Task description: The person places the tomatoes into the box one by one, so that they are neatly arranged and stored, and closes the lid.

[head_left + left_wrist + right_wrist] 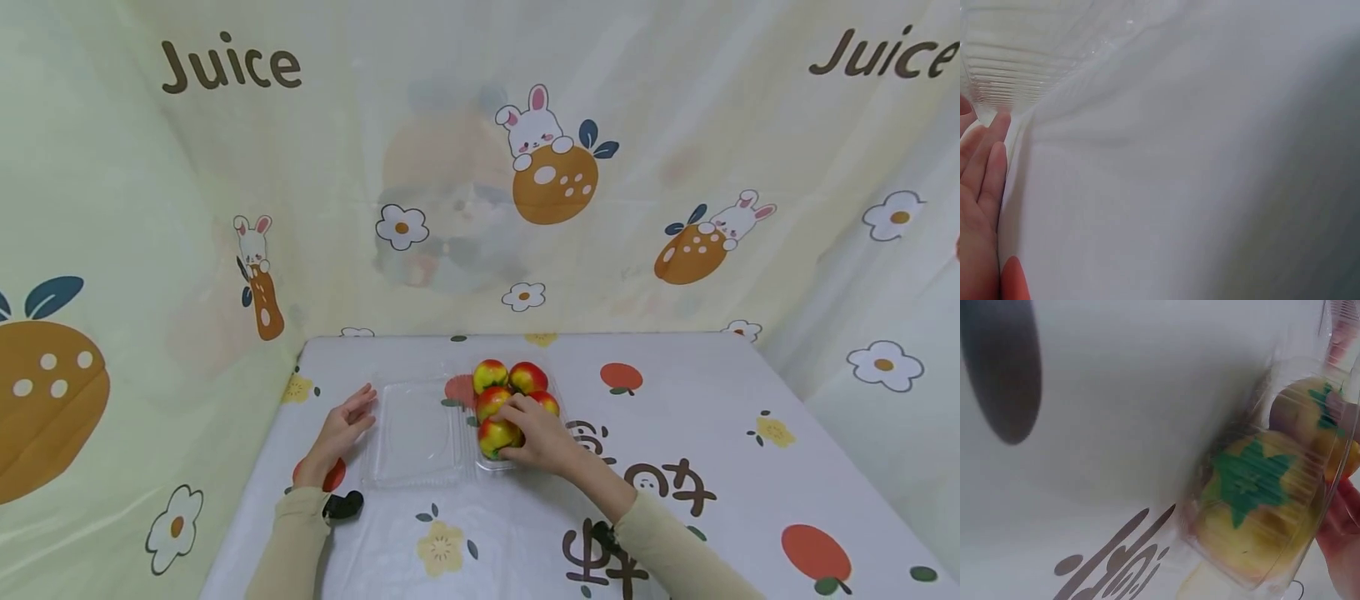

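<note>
A clear plastic clamshell box lies unfolded on the table, its flat lid (422, 433) to the left. The right half, the tray (495, 465), holds several round red-and-yellow fruits (528, 377). In the right wrist view, green star-shaped leaf caps (1252, 478) show through the tray wall. My right hand (543, 437) reaches over the tray and grips the nearest left fruit (495, 437) between thumb and fingers. My left hand (345, 429) is by the lid's left edge, fingers extended; in the left wrist view its fingertips are close to the ribbed plastic (1007, 78).
A white printed cloth (697, 400) covers the table. A patterned curtain (450, 167) hangs behind it and along both sides. Dark straps with small devices (343, 505) sit at the wrists.
</note>
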Demonstrator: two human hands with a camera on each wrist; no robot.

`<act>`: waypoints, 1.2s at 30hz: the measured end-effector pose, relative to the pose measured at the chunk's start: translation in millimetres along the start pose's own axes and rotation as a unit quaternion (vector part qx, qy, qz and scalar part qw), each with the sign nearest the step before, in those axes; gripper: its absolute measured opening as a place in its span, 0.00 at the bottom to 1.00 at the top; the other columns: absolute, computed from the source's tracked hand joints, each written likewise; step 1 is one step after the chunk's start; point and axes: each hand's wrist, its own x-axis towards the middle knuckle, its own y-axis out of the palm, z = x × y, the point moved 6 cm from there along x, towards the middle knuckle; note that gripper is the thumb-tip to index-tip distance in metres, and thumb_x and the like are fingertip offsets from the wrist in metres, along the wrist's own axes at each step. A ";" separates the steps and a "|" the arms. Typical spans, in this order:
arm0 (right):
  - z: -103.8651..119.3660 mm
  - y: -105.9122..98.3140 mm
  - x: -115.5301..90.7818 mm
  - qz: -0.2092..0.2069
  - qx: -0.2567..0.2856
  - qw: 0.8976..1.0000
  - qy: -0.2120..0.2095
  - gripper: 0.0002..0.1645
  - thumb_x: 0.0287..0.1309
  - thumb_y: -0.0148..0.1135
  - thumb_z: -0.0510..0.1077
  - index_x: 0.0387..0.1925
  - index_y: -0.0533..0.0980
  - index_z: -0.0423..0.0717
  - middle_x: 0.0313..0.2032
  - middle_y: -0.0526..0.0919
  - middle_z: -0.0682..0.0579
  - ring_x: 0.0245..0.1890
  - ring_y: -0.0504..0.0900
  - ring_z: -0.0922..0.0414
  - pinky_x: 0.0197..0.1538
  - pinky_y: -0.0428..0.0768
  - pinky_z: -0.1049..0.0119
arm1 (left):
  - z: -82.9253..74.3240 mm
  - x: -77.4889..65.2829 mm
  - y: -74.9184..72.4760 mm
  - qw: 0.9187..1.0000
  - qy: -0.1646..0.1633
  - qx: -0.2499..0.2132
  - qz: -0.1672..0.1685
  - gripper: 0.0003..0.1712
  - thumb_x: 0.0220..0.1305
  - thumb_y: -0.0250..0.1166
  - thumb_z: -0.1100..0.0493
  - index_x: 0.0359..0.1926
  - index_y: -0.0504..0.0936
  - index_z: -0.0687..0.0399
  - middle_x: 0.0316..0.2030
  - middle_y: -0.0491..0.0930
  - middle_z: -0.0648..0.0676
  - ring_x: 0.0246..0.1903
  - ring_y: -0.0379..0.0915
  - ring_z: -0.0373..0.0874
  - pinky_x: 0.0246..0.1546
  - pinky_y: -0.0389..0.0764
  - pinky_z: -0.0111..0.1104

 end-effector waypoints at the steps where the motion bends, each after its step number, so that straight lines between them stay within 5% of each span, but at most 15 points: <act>1: -1.0 0.5 0.1 0.001 0.000 1.000 0.004 0.26 0.45 0.80 0.50 0.46 0.79 0.54 0.45 0.75 0.55 0.47 0.75 0.55 0.52 0.82 0.59 | 0.1 0.2 -0.1 1.000 -0.001 0.001 0.000 0.31 0.68 0.58 0.71 0.70 0.64 0.68 0.76 0.52 0.58 0.71 0.55 0.54 0.69 0.61 0.38; 15: -11.6 -5.5 -4.6 0.012 -0.001 1.000 0.015 0.26 0.54 0.71 0.60 0.52 0.78 0.54 0.47 0.76 0.56 0.45 0.77 0.57 0.48 0.84 0.61 | -1.4 -1.0 0.7 1.000 -0.019 -0.002 0.000 0.31 0.68 0.58 0.70 0.71 0.64 0.65 0.76 0.52 0.53 0.72 0.55 0.52 0.69 0.60 0.39; 21: -29.1 -33.9 -3.2 -0.039 0.062 0.996 0.051 0.23 0.63 0.64 0.53 0.55 0.78 0.45 0.51 0.79 0.46 0.48 0.79 0.47 0.50 0.83 0.50 | -2.3 -1.5 -0.8 1.000 -0.024 0.006 -0.004 0.30 0.69 0.57 0.69 0.71 0.64 0.64 0.76 0.52 0.54 0.72 0.55 0.52 0.69 0.59 0.41; 28: -73.7 -70.8 -17.2 -0.127 0.210 0.959 0.145 0.22 0.74 0.49 0.45 0.61 0.72 0.35 0.59 0.76 0.36 0.58 0.75 0.39 0.60 0.74 0.40 | 0.8 -0.7 1.3 0.999 -0.037 0.009 -0.008 0.30 0.70 0.57 0.67 0.71 0.65 0.63 0.76 0.53 0.55 0.71 0.55 0.54 0.71 0.58 0.46; 36: -107.9 -74.0 -36.5 -0.132 0.272 0.930 0.209 0.24 0.76 0.45 0.45 0.62 0.70 0.31 0.58 0.75 0.30 0.58 0.75 0.36 0.56 0.78 0.44 | -3.7 -2.4 0.2 0.999 -0.031 0.003 -0.010 0.29 0.71 0.56 0.66 0.71 0.64 0.64 0.75 0.55 0.56 0.71 0.56 0.55 0.71 0.59 0.42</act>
